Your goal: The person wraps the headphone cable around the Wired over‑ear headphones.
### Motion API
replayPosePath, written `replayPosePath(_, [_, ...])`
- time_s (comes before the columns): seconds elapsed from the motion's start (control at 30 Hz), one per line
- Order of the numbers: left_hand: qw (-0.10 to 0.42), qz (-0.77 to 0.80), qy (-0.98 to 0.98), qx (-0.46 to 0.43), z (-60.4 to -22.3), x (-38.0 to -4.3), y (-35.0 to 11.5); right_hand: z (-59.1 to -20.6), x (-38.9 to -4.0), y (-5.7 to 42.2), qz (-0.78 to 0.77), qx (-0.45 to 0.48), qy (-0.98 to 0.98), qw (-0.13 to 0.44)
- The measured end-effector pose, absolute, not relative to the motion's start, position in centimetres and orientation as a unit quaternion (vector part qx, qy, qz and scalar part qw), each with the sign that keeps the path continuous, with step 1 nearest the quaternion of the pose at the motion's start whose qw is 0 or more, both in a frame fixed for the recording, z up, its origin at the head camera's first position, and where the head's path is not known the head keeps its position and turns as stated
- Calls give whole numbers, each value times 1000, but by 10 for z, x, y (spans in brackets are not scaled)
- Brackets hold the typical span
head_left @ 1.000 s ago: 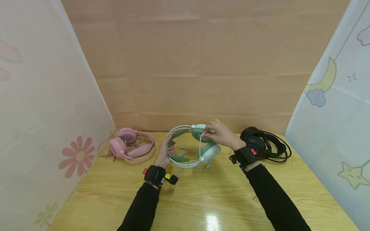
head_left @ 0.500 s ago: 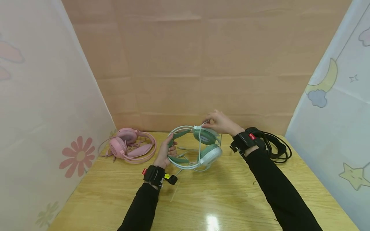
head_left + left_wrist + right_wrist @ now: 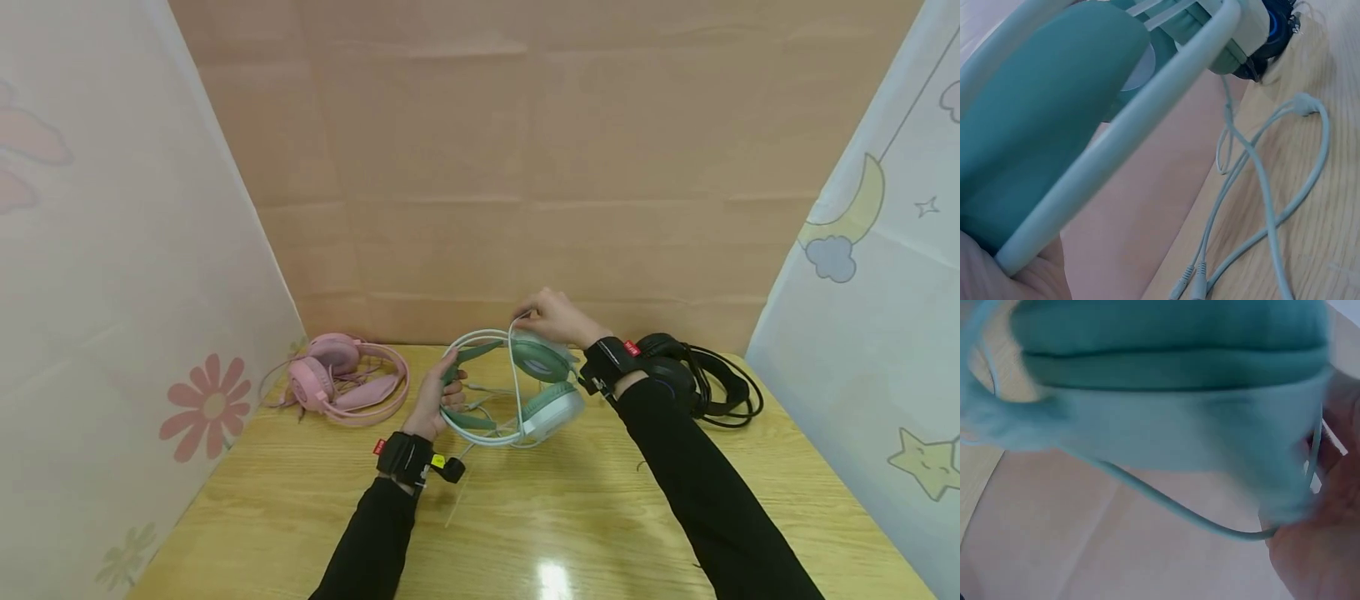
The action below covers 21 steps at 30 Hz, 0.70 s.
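Green-and-white headphones [image 3: 555,408] betw. a person's hands: L hand [image 3: 432,404] curled snug round the headband [image 3: 468,419], R hand [image 3: 557,319] nearly closed, pinching the thin cable [image 3: 515,379] just above the far ear cup [image 3: 542,360]. Prob. light, w/ springy band, soft cushioning, slick plastic; best hold: headband. Long axis approx. crosswise, bend at L hand, cups pointing toward R hand's side.

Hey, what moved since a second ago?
The right hand moved up and slightly left with the pale cable it pinches. The upper green ear cup shifted slightly right. Nothing was let go. The left hand still grips the headband; pink headphones and black headphones stayed put.
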<state>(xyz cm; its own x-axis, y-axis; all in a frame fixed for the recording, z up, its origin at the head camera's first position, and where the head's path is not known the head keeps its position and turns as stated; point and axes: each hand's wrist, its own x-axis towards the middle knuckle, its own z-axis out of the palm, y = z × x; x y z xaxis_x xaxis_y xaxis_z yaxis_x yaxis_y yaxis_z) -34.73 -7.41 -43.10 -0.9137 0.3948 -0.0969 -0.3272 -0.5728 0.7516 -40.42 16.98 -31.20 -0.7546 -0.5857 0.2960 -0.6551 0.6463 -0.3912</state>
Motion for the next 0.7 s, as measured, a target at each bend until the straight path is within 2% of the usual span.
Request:
replayPosePath(0.23, [212, 884, 412, 55, -429, -347, -72, -316, -410, 175, 296, 297, -908, 12])
replayPosePath(0.5, [223, 886, 403, 53, -427, -346, -70, -325, -415, 183, 327, 278, -903, -9])
replayPosePath(0.7, [233, 889, 390, 65, -428, -348, -72, -329, -414, 188, 347, 267, -898, -53])
